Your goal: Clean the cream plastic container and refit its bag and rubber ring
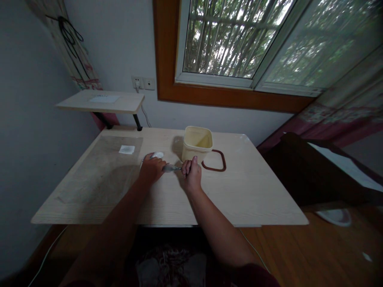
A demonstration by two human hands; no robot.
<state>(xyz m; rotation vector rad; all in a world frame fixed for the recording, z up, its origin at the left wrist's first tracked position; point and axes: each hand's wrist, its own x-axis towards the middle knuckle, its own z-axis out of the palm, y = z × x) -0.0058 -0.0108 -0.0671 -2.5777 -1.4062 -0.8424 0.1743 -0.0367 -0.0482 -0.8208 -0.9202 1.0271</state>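
My left hand (151, 169) is closed, with a small white thing (157, 154) showing beyond its fingers; I cannot make out its kind. Between my hands runs a grey, shiny, spoon-like utensil (171, 168). Its wider part is at my left fingers, and it narrows towards my right hand (192, 173), which is wrapped round the thin end with the thumb up. Just behind my right hand, an open cream plastic container (197, 149) stands upright on the table. A reddish-brown rounded-square ring (225, 161) lies flat beside it, partly hidden by the container.
The pale wooden table (239, 199) carries a clear sheet (101, 171) and a white paper label (127, 149) on its left. A raised shelf (125, 103) stands at the back left. Beyond are a window (233, 44) and a dark piece of furniture (314, 171) at right.
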